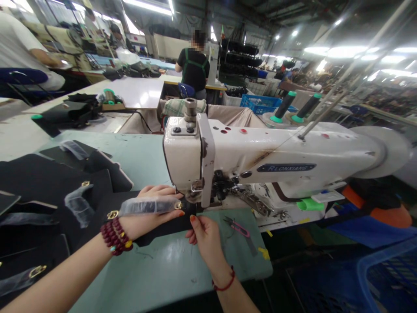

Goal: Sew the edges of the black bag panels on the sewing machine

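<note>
Both forearms are bare, with no sleeve in view. The left hand (148,211) has a double bracelet (115,237) at the wrist: two rows of round, dark red beads, broken by one yellow bead and one that looks turquoise, though it is small and hard to read. The right hand (205,237) has a thin red cord (224,284) around the wrist, a single plain loop with no bead or charm showing. The nails on both hands are painted orange-red; the colour shows best on the right thumb and on the left fingertips. No rings or watch can be made out on either hand.
</note>
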Demonstrator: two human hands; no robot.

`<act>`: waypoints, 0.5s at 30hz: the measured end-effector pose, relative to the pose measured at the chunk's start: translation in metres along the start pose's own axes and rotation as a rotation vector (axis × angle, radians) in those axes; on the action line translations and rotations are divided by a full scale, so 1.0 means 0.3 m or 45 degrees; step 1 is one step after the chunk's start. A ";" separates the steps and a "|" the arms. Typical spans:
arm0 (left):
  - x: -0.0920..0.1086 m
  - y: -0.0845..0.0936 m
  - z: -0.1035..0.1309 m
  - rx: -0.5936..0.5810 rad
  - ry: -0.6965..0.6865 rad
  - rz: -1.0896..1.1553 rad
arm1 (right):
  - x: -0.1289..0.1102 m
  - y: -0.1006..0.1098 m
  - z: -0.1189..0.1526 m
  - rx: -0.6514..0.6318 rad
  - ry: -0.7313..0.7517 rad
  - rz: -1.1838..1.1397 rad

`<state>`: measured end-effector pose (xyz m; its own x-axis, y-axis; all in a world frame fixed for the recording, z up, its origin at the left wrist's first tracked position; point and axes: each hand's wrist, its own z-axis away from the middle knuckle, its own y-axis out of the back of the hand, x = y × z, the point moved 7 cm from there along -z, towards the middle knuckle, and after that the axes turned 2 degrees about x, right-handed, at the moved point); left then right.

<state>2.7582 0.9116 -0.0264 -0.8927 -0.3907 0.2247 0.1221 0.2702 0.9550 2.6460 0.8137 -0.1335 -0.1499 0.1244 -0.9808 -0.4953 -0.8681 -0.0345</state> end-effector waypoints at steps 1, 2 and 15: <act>0.006 -0.003 -0.002 -0.046 -0.010 -0.034 | 0.005 0.000 -0.001 0.007 -0.002 -0.007; 0.010 -0.003 -0.006 -0.069 -0.008 -0.049 | 0.009 0.001 -0.002 0.014 -0.001 -0.008; 0.024 -0.009 -0.032 -0.090 0.029 0.021 | 0.006 0.006 0.002 0.029 -0.014 -0.008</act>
<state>2.7556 0.8996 -0.0256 -0.8804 -0.4066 0.2439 0.1676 0.2144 0.9623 2.6443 0.8126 -0.1352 -0.1560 0.1352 -0.9785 -0.5156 -0.8560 -0.0361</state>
